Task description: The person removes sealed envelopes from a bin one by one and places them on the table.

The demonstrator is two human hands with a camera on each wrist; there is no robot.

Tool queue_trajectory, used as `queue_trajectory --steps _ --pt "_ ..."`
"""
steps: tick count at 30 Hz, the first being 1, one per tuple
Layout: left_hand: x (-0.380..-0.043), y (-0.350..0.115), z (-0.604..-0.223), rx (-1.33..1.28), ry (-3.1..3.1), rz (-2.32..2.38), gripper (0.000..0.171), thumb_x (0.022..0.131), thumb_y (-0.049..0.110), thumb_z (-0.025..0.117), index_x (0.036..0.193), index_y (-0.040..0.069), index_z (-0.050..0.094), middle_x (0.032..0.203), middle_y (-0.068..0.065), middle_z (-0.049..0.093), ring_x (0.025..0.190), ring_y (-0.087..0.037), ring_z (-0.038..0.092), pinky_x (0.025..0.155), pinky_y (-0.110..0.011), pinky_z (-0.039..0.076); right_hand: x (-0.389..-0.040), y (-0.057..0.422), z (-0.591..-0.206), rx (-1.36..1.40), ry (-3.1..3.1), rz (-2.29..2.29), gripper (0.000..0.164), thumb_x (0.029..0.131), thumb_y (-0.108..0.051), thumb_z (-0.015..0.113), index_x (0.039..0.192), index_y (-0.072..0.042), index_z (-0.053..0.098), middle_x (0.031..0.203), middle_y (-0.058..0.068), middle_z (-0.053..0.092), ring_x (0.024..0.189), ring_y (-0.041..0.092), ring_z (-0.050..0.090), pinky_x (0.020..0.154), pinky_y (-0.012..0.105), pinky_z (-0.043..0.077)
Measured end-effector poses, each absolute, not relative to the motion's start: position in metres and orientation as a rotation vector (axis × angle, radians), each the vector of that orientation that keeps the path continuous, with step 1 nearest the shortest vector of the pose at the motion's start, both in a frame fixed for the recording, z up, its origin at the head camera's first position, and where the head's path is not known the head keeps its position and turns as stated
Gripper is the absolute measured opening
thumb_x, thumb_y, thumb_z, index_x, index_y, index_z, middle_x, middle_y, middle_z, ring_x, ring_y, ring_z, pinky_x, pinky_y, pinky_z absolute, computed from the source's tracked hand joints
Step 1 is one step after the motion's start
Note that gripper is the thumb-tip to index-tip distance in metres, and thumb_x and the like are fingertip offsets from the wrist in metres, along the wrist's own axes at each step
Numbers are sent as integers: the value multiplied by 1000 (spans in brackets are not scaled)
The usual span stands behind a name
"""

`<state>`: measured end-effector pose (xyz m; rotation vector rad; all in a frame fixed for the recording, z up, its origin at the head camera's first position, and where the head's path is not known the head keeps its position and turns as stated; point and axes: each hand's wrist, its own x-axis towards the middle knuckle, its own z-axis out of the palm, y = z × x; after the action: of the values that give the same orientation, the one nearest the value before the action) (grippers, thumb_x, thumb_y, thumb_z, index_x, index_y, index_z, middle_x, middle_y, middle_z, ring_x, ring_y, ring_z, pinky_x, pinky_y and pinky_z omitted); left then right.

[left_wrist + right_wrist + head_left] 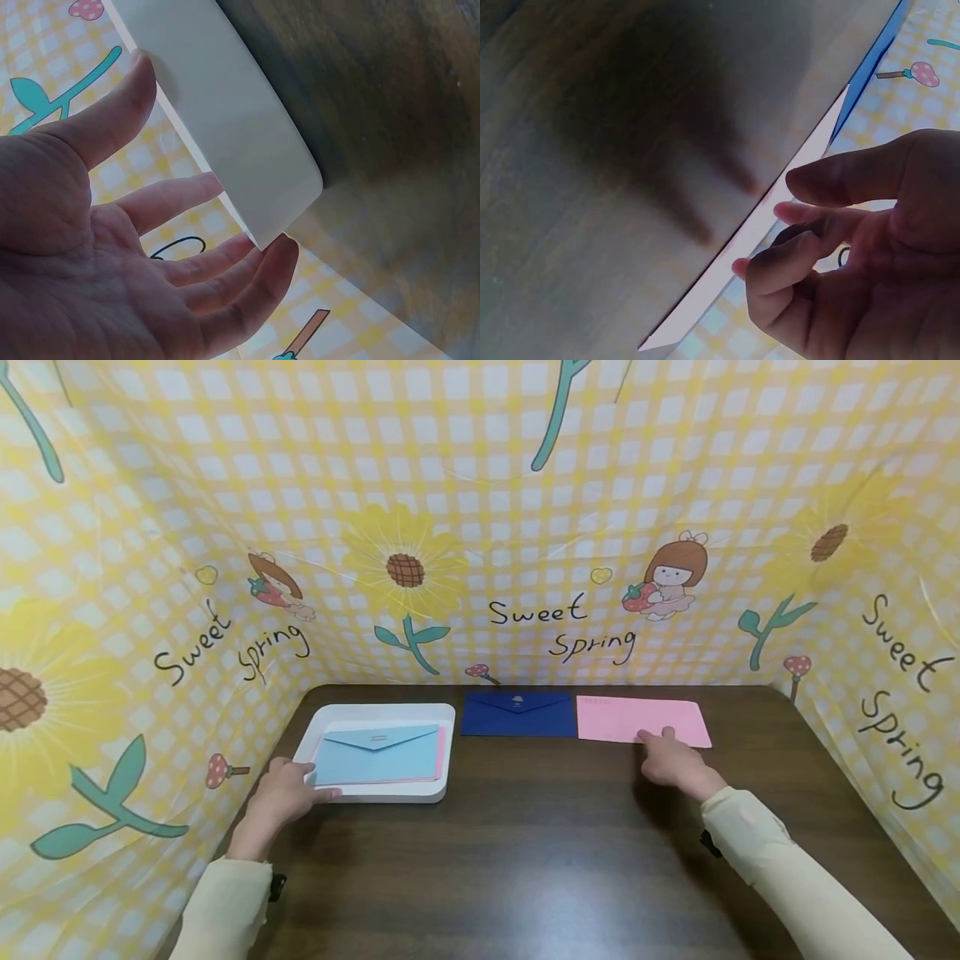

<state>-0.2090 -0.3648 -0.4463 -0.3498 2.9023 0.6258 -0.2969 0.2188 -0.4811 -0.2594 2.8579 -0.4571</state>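
Could skid pink env. [628, 718] left into blue env. [517, 718] by pushing w/ half-open, gripless R hand [672, 760], gripping tray [390, 795] w/ L hand [283, 792].

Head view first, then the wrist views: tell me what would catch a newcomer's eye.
Probably the yellow-and-white checked cloth first, its big sunflowers rising behind and beside the dark table. Next, the white tray at the table's left, holding a light blue envelope and gripped near a corner by the left hand. Then, along the far edge, a dark blue envelope beside a pink envelope, the right hand at its near edge.
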Motion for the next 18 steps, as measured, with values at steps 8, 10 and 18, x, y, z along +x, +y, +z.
queue_trajectory --steps 8,10,18 --pt "-208 -365 -445 -344 2893 607 85 93 36 82 146 -19 45 143 -48 28 129 -65 38 102 -72 39 -294 219 -484 -268 2853 -450 55 89 -2 58 144 7 54 126 37 50 98 44 60 74 59 52" --pt "-209 -365 -446 -357 2887 617 86 93 37 82 147 -19 44 144 -48 28 129 -65 37 103 -72 38 -296 220 -485 -277 2859 -450 56 89 -2 58 144 6 54 129 38 50 101 44 60 75 59 53" --pt "-210 -365 -448 -357 2900 613 86 92 36 83 147 -19 45 143 -48 28 127 -63 40 102 -71 39 -305 223 -487 -258 2847 -455 58 90 -3 57 146 5 52 133 38 47 105 47 59 77 62 52"
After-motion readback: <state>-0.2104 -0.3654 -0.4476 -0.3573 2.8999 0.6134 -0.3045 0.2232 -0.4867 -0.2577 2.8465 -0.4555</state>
